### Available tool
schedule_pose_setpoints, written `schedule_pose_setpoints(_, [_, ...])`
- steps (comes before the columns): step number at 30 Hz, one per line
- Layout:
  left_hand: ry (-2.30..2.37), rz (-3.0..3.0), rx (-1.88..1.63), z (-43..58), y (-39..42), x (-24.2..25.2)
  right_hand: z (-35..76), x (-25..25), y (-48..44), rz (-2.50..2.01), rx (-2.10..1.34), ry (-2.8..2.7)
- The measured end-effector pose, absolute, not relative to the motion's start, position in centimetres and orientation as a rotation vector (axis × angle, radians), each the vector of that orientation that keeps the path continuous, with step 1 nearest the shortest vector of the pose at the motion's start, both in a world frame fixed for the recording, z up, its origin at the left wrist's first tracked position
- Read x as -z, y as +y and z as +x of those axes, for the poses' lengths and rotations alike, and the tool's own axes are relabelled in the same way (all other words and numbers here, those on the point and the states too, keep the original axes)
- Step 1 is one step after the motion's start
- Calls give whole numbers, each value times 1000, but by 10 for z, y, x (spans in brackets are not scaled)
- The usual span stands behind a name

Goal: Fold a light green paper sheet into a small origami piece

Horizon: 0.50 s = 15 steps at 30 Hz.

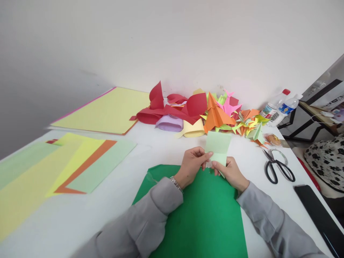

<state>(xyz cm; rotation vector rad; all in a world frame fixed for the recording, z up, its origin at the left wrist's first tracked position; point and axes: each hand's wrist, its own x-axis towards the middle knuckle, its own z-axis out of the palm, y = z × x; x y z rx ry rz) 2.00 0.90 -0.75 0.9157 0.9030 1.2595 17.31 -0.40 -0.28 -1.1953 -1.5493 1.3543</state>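
Between my two hands is a small sheet of pale green paper [219, 143], held up above the far end of a large green sheet [204, 211]. A crease or fold line runs across it. My left hand [192, 165] pinches its lower left edge between thumb and fingers. Closed on the lower right part is my right hand [229, 172], with the thumb in front and the fingers mostly hidden behind the paper. Both forearms rest over the green sheet in grey sleeves.
Coloured sheets [80, 157] lie at left, with a large yellow sheet [104, 111] behind. Folded paper shapes [217, 114] line the wall. At right are black-handled scissors [279, 170], a tape roll [279, 156], two bottles [282, 107] and a black slab [319, 215]. A person in patterned cloth [325, 157] sits beyond.
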Motion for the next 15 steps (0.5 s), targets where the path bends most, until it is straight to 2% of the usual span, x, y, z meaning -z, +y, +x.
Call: schedule_pose_setpoints(15, [882,1050,-1173,19,7,0,171,1,-5,-1159,-1283,-1528])
